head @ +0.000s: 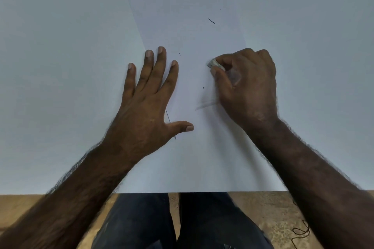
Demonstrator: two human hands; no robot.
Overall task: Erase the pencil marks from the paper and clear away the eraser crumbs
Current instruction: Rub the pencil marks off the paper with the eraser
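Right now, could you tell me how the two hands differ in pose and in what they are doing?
The left hand lies flat with its fingers spread, pressing the paper down; the right hand is curled, pinching a small eraser. The left hand holds nothing; the right hand holds the eraser to the sheet. Both are bare and rest on the paper.
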